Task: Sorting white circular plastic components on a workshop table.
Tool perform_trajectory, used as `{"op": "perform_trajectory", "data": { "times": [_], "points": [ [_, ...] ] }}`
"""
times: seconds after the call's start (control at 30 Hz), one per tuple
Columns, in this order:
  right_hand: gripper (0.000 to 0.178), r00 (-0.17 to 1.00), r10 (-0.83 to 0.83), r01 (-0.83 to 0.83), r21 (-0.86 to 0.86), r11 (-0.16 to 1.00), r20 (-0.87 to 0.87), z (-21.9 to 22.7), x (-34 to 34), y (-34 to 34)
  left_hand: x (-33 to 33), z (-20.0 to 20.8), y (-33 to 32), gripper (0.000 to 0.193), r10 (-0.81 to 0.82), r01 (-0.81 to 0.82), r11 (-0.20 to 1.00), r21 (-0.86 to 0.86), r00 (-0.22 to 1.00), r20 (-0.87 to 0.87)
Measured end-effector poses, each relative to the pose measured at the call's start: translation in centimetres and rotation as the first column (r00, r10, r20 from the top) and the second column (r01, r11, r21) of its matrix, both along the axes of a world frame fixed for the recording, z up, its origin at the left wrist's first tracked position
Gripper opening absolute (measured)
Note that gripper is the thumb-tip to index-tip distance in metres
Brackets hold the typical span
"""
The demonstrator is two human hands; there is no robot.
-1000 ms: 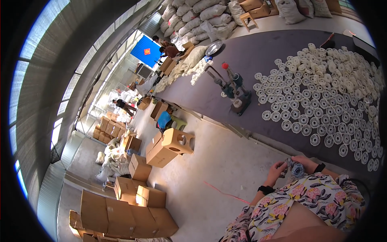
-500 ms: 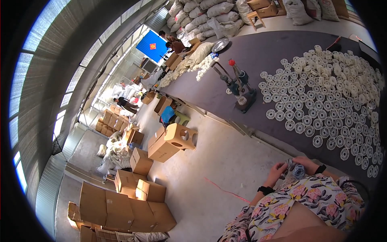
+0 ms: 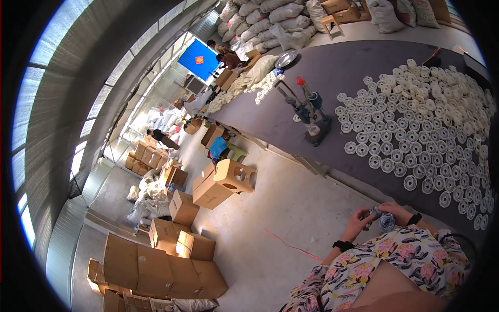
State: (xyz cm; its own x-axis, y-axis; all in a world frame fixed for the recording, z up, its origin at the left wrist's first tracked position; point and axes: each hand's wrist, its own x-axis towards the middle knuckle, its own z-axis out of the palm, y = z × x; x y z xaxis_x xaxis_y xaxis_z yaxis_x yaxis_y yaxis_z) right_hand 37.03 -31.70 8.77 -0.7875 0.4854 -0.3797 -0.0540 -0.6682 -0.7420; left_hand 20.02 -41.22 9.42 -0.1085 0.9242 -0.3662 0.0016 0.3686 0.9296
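Observation:
Close to my body, below the table's near edge, my left hand (image 3: pixel 357 222) and my right hand (image 3: pixel 397 212) are near each other. A grey-blue coiled bundle (image 3: pixel 387 222), cord-like in look, hangs just under the right fingers. More of the same grey strand lies between the two hands, and the fingers of both are closed around it. Its exact kind is too small to make out. On the dark table (image 3: pixel 348 67) stands a green hand press (image 3: pixel 311 112) with a red knob. Many whitish ring-shaped discs (image 3: pixel 410 138) are spread to its right.
A tan plastic stool (image 3: pixel 231 176) stands beside a cardboard box (image 3: pixel 210 190) on the floor at left. More cartons (image 3: pixel 169 270) are stacked at lower left. Filled sacks (image 3: pixel 270 26) are piled at the back. Several people (image 3: pixel 228 60) are farther off. A metal bowl (image 3: pixel 286 59) sits at the table's far end.
The view has shifted very slightly. My fingers and the grey-blue bundle have moved a little; both hands still hold it near my body.

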Motion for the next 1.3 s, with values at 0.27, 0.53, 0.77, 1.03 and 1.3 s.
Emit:
{"op": "perform_trajectory", "data": {
  "times": [0.27,0.53,0.77,1.03,1.3],
  "points": [
    [0.025,0.998,-0.051,0.049,0.047,0.998,0.029,-0.8,-0.2,-0.2,-0.1,-1.3,0.4,0.040,0.184,-0.061,0.951,-0.304,0.900,0.395],
    [0.022,0.996,-0.086,0.086,-0.024,0.996,0.000,-0.6,0.1,0.1,0.4,1.0,0.1,0.049,-0.018,0.027,0.997,-0.069,0.993,0.114],
    [0.021,0.997,-0.071,0.070,-0.029,0.997,-0.006,0.3,-0.3,0.1,-1.2,-2.1,-0.4,0.047,0.133,-0.145,0.989,0.024,0.953,0.272],
    [0.027,0.994,-0.061,0.064,0.031,0.998,-0.091,0.4,-0.4,0.3,-32.6,5.0,-11.3,0.043,0.371,-0.605,0.698,0.383,0.763,0.529],
    [0.023,0.975,-0.174,0.181,0.039,0.983,-0.135,1.0,-0.4,0.3,-37.9,32.2,-20.4,0.021,0.904,-0.784,-0.067,0.618,0.215,0.371]
  ]
}}
